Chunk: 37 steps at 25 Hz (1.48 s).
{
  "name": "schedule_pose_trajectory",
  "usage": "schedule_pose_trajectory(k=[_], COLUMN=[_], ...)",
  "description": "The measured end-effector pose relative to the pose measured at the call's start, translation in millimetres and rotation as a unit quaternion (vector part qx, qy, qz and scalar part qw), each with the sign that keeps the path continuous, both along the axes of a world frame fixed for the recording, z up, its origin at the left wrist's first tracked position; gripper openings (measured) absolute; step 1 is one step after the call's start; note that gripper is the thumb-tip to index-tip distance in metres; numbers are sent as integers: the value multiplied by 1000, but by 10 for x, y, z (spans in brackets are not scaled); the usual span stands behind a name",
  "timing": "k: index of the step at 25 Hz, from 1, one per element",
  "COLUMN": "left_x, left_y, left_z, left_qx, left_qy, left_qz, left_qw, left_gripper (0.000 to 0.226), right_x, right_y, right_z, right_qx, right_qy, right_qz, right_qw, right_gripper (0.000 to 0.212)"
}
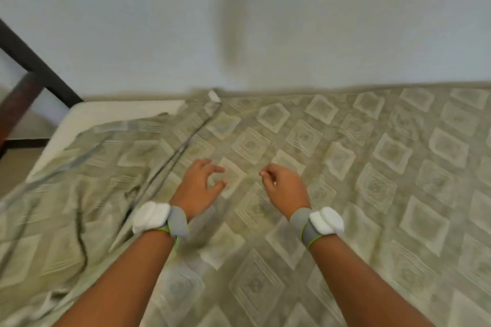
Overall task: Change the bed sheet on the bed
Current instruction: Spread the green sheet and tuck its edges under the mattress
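An olive-green bed sheet point(345, 167) with a pale diamond pattern covers most of the bed. On the left it is rumpled and folded back, and a bare strip of white mattress point(106, 113) shows at the far left corner. My left hand point(200, 184) hovers over the middle of the sheet with its fingers loosely spread and holds nothing. My right hand point(284, 187) is beside it, a little apart, fingers loosely curled and empty. Both wrists wear grey bands with white pads. The frame is blurred.
A pale wall point(265, 21) runs along the far side of the bed. A dark wooden bed frame post point(29, 74) stands at the left, with floor showing beneath it.
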State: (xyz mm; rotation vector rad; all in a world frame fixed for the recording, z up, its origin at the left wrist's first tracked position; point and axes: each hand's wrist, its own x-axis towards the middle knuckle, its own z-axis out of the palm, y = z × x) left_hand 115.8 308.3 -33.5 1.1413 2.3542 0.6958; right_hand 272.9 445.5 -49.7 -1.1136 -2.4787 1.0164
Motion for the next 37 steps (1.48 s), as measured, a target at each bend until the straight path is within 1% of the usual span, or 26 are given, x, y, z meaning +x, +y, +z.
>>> schedule_pose_trajectory(k=[4, 6, 8, 10, 11, 13, 14, 16, 18, 19, 20, 21, 23, 24, 25, 26, 28, 30, 32, 33, 34, 35, 36, 37], left_x=[-614, -984, -1235, -1431, -1532, -1743, -1855, -2043, -2177, -2206, -2217, -2213, -2235, -2265, -2304, -2329, -2310, -2331, -2326, -2330, -2335, -2329, -2329, -2350], left_y=[-537, -636, -589, -490, -434, -304, -227, -145, -148, -148, -170, -212, -264, -259, -257, -265, -245, -223, -232, -237, -262, -283, -310, -345], left_z=[39, 39, 1, -89, -172, -385, -520, -746, -1031, -1196, -1352, -1478, -1716, -1781, -1800, -1841, -1864, -1906, -1921, -1939, -1948, -1926, -1897, -1862], left_qx=[-45, -45, -44, -55, -69, -110, -125, -134, -191, -237, -279, -305, -311, -310, -305, -298, -284, -274, -256, -245, -232, -223, -216, -207], left_qy=[-11, -5, -4, -11, -12, -33, -70, -138, -133, -117, -92, -64, -30, -31, -30, -20, -11, -20, -14, -12, -17, -25, -28, -26], left_qz=[-10, -2, 13, 25, 28, 44, 61, 101, 108, 100, 91, 91, 104, 104, 108, 107, 93, 97, 101, 99, 96, 88, 77, 62], left_qw=[999, 999, 999, 998, 997, 992, 988, 976, 967, 959, 951, 946, 944, 945, 946, 948, 954, 957, 961, 964, 968, 970, 973, 976], left_gripper=[33, 33, 35, 40, 47, 74, 88, 108, 130, 140, 144, 142, 128, 123, 122, 122, 124, 125, 126, 126, 126, 127, 128, 131], right_x=[-514, -814, -1063, -1267, -1362, -1570, -1676, -1908, -2104, -2174, -2224, -2264, -2385, -2458, -2571, -2691, -2892, -3123, -3333, -3389, -3359, -3256, -3084, -2883], right_y=[-396, -499, -500, -452, -426, -341, -279, -162, -35, 33, 65, 54, 2, -8, -6, 16, 63, 21, -61, -147, -259, -389, -537, -724], right_z=[72, 49, -75, -261, -359, -553, -651, -809, -976, -1098, -1235, -1361, -1554, -1594, -1571, -1516, -1419, -1395, -1400, -1385, -1383, -1359, -1381, -1420], right_qx=[-14, -29, -50, -68, -72, -73, -68, -67, -103, -124, -138, -127, -59, -53, -74, -121, -199, -212, -187, -175, -178, -196, -222, -264], right_qy=[-3, -2, -15, -61, -94, -130, -132, -125, -135, -149, -166, -182, -205, -211, -214, -207, -141, -102, -99, -71, -11, 69, 151, 216], right_qz=[-11, -17, 3, 57, 88, 123, 131, 141, 139, 139, 141, 139, 110, 84, 54, 14, -64, -87, -60, -62, -85, -129, -183, -240], right_qw=[1000, 999, 999, 994, 989, 981, 980, 980, 976, 971, 966, 965, 971, 972, 972, 971, 968, 968, 976, 980, 980, 970, 946, 909], right_gripper=[19, 18, 19, 31, 37, 46, 48, 52, 58, 62, 67, 71, 76, 77, 76, 74, 63, 51, 45, 42, 35, 25, 16, 8])
